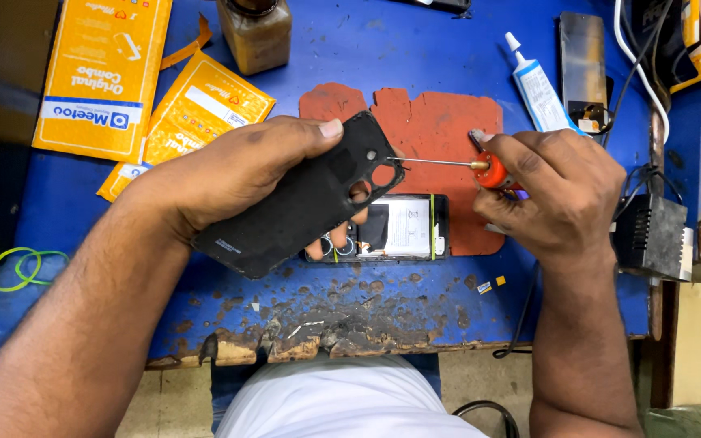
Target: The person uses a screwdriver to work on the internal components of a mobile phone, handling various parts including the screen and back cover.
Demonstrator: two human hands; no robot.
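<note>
Black phone back cover (302,199): matte, textured, rounded corners, camera cutouts at its upper right end, one small round hole beside them. Held tilted above the bench, long axis running lower left to upper right, inner or outer face can't tell.

Left hand (237,174) grasps it from above, thumb along the top edge, fingertips (359,217) curled under and showing through near the cutouts.

Right hand (557,199) clenched around a screwdriver (480,166) with an orange grip and thin metal shaft; shaft lies near horizontal, tip at the cover's camera end, touching or just short, can't tell.

Directly below the cover: opened phone body (399,229), battery and camera lenses exposed, lying flat, partly hidden by the cover. It sits half on a red-brown work mat (436,122), half on the blue bench top (350,49).

Edges: the bench's near edge (326,341) is chipped and worn, close under the phone body.

Around: white glue tube (539,91) just beyond the right hand, dark metal plate (583,61) next to it, black box (651,237) at the right edge with cables. Orange packets (148,89) far left, brown jar (255,32) top centre, green rubber bands (18,268) left. Open bench room left of the mat and along the lower left.
</note>
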